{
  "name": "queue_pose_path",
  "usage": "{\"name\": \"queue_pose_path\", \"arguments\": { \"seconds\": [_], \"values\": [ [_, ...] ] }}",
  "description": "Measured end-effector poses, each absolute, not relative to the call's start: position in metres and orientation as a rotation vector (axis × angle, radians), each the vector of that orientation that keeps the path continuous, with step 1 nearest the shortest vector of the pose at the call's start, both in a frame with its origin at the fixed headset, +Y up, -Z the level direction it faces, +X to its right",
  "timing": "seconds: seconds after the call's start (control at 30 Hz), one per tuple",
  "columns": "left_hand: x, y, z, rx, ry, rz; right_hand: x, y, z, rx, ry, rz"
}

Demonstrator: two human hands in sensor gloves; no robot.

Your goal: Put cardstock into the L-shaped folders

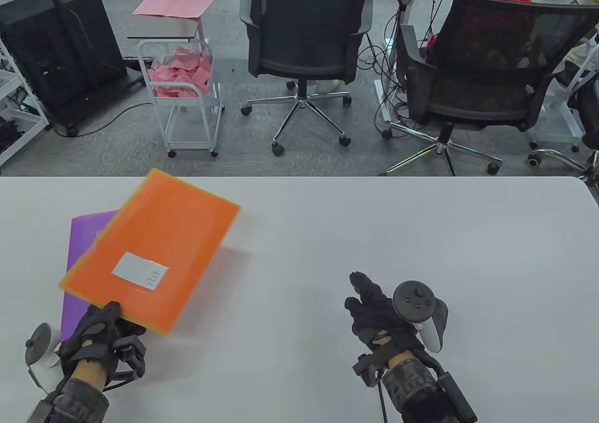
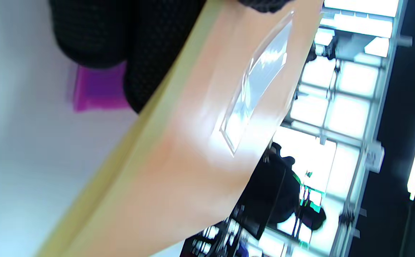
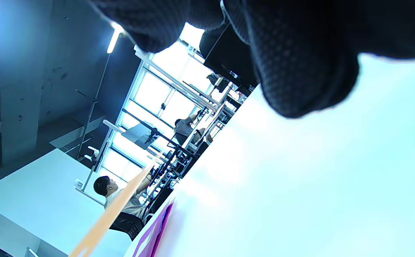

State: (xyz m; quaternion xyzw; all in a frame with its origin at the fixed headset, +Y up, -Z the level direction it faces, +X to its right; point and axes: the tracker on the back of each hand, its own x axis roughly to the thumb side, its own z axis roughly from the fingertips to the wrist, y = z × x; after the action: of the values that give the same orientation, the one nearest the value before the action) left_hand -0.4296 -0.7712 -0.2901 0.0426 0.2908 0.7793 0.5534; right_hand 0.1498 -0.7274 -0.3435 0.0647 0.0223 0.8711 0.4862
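Observation:
An orange folder (image 1: 154, 250) with a white label is held tilted above the table by my left hand (image 1: 105, 329), which grips its near edge. It also shows in the left wrist view (image 2: 193, 142), with the clear label pocket facing the camera, and edge-on in the right wrist view (image 3: 111, 214). Under it a purple folder (image 1: 82, 259) lies flat on the white table (image 1: 374, 236); it also shows in the left wrist view (image 2: 100, 89) and the right wrist view (image 3: 153, 228). My right hand (image 1: 374, 306) is empty and sits low over the table, fingers pointing away.
Beyond the table's far edge stand two black office chairs (image 1: 304, 34) and a white wire cart (image 1: 187, 91) with pink paper scraps. A small side table (image 1: 166, 30) carries pink sheets.

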Motion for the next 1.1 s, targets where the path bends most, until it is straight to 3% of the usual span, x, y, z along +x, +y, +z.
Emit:
{"name": "queue_pose_path", "arguments": {
  "seconds": [0.2,0.8,1.1],
  "values": [
    [-0.452,-0.786,-0.285,0.153,0.829,1.802,0.147,-0.73,-0.344,0.168,0.091,2.136],
    [-0.432,-0.794,-0.293,0.122,0.812,1.799,0.148,-0.731,-0.344,0.147,0.135,2.125],
    [-0.419,-0.798,-0.295,-0.098,0.734,1.916,0.149,-0.731,-0.345,0.137,0.161,2.118]
  ]
}}
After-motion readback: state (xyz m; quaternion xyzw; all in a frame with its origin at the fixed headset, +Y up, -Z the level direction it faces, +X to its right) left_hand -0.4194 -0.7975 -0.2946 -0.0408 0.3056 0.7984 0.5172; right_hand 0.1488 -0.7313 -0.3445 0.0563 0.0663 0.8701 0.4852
